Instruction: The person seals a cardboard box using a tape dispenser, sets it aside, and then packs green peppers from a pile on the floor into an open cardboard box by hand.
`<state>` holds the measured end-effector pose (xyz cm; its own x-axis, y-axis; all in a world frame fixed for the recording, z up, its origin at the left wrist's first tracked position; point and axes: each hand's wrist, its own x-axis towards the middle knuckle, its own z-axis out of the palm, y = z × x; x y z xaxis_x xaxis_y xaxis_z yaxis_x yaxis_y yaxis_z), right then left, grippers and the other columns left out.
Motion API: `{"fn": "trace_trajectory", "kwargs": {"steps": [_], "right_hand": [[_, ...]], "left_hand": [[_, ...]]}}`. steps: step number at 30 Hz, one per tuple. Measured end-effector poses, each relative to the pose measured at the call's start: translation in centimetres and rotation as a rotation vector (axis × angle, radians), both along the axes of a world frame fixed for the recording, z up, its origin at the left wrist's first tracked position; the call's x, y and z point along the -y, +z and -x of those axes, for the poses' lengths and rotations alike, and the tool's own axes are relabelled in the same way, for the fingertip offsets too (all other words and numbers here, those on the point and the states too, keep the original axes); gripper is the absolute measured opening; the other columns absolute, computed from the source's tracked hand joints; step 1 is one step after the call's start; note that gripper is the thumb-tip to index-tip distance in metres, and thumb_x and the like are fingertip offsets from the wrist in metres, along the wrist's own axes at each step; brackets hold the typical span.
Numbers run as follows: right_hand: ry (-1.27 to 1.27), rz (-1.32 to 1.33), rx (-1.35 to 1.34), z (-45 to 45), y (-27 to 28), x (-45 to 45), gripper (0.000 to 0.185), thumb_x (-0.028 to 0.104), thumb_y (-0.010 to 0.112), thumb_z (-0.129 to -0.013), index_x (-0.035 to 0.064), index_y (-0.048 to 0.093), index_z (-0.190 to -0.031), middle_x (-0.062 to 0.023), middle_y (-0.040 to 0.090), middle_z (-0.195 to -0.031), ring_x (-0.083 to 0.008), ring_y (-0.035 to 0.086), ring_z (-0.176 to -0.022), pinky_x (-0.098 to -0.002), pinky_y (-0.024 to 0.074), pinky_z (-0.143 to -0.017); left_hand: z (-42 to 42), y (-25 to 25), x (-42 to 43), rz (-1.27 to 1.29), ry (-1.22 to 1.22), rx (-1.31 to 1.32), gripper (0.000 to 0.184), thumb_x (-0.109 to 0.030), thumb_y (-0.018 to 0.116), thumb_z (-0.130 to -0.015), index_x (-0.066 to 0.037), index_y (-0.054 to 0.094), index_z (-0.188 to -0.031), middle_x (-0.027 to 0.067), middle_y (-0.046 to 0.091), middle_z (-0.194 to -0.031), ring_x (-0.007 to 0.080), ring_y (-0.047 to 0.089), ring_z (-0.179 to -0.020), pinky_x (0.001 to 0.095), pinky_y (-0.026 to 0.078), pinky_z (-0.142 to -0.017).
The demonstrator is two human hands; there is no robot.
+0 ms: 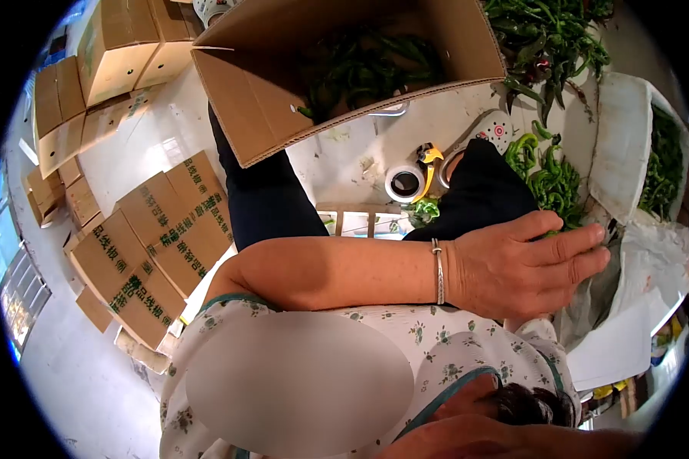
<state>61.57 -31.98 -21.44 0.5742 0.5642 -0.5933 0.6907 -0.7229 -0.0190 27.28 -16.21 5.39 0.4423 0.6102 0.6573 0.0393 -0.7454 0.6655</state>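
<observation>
My left arm, with a silver bracelet (439, 271) at the wrist, reaches across my body to the right. My left hand (530, 266) is back up with its fingers apart, beside the lower end of a pile of green peppers (553, 183) and a crumpled clear plastic bag (649, 256). Nothing shows in its grasp; its underside is hidden. My right hand cannot be made out. An open cardboard box (268, 115) with green peppers (367, 73) inside stands in front of my knees.
Printed flat cartons (157, 245) lie at left, below more cardboard boxes (119, 50). Tape rolls (404, 183) and a yellow tape dispenser (430, 155) sit between my legs. More peppers (547, 42) are at upper right, and a white foam box (618, 145) holds others.
</observation>
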Motion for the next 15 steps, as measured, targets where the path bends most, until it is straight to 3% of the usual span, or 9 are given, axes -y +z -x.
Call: {"fn": "trace_trajectory", "kwargs": {"steps": [4, 8, 11, 12, 13, 14, 15], "right_hand": [[-0.206, -0.184, -0.126, 0.7, 3.9, -2.0, 0.041, 0.028, 0.056, -0.089, 0.0064, 0.051, -0.124, -0.0085, 0.058, -0.116, -0.0220, 0.055, -0.104, -0.0359, 0.0436, -0.087], [-0.440, -0.397, -0.296, 1.1, 6.6, -5.2, 0.042, 0.028, 0.056, -0.090, 0.0051, 0.050, -0.125, -0.0082, 0.058, -0.116, -0.0212, 0.054, -0.105, -0.0344, 0.0427, -0.088], [-0.572, -0.590, -0.392, 1.0, 8.4, -9.2, 0.043, 0.028, 0.056, -0.090, 0.0040, 0.049, -0.125, -0.0079, 0.058, -0.116, -0.0205, 0.054, -0.105, -0.0333, 0.0420, -0.089], [-0.611, -0.659, -0.421, 0.0, 8.8, -10.7, 0.043, 0.027, 0.056, -0.090, 0.0037, 0.049, -0.125, -0.0079, 0.058, -0.116, -0.0203, 0.054, -0.106, -0.0329, 0.0417, -0.089], [-0.601, -0.723, -0.421, -0.2, 9.8, -12.5, 0.043, 0.027, 0.056, -0.090, 0.0034, 0.049, -0.125, -0.0078, 0.058, -0.116, -0.0201, 0.054, -0.106, -0.0325, 0.0415, -0.090], [-0.587, -0.785, -0.414, -0.4, 10.9, -14.0, 0.044, 0.027, 0.056, -0.090, 0.0030, 0.049, -0.125, -0.0077, 0.057, -0.116, -0.0198, 0.053, -0.106, -0.0321, 0.0413, -0.090], [-0.564, -0.848, -0.413, -0.1, 12.0, -15.1, 0.044, 0.027, 0.056, -0.090, 0.0027, 0.049, -0.125, -0.0076, 0.057, -0.116, -0.0196, 0.053, -0.106, -0.0317, 0.0410, -0.090]], "left_hand": [[1.6, -0.2, -0.6, -0.014, 0.016, 0.000, 0.009, -0.014, 0.062, -0.075, -0.007, 0.056, -0.071, 0.0103, 0.056, -0.121, 0.0275, 0.051, -0.114, 0.0350, 0.045, -0.080], [3.0, -0.7, -0.7, -0.035, 0.015, 0.067, 0.008, -0.013, 0.060, -0.077, -0.010, 0.059, -0.084, 0.0089, 0.054, -0.124, 0.0273, 0.050, -0.116, 0.0356, 0.044, -0.082], [4.9, -0.4, -2.9, 0.345, -0.136, 0.247, 0.022, -0.006, 0.064, -0.075, -0.010, 0.060, -0.096, 0.0065, 0.056, -0.120, 0.0302, 0.051, -0.113, 0.0380, 0.045, -0.084], [5.8, 0.0, -4.7, 0.337, -0.053, 0.168, 0.025, -0.004, 0.064, -0.076, -0.009, 0.060, -0.100, 0.0078, 0.058, -0.116, 0.0279, 0.055, -0.106, 0.0373, 0.046, -0.085], [7.3, -0.4, -6.9, 0.433, 0.029, 0.198, 0.021, -0.005, 0.061, -0.081, -0.006, 0.060, -0.103, 0.0078, 0.062, -0.108, 0.0196, 0.058, -0.098, 0.0322, 0.046, -0.086], [9.4, 0.8, -9.2, 0.810, 0.010, 0.199, 0.018, -0.007, 0.057, -0.086, -0.003, 0.061, -0.103, 0.0060, 0.064, -0.099, 0.0119, 0.058, -0.095, 0.0277, 0.046, -0.086], [11.3, -0.5, -12.5, 0.715, 0.079, 0.056, 0.017, -0.009, 0.055, -0.088, -0.002, 0.062, -0.102, 0.0033, 0.065, -0.097, 0.0098, 0.057, -0.093, 0.0248, 0.045, -0.084]]}}
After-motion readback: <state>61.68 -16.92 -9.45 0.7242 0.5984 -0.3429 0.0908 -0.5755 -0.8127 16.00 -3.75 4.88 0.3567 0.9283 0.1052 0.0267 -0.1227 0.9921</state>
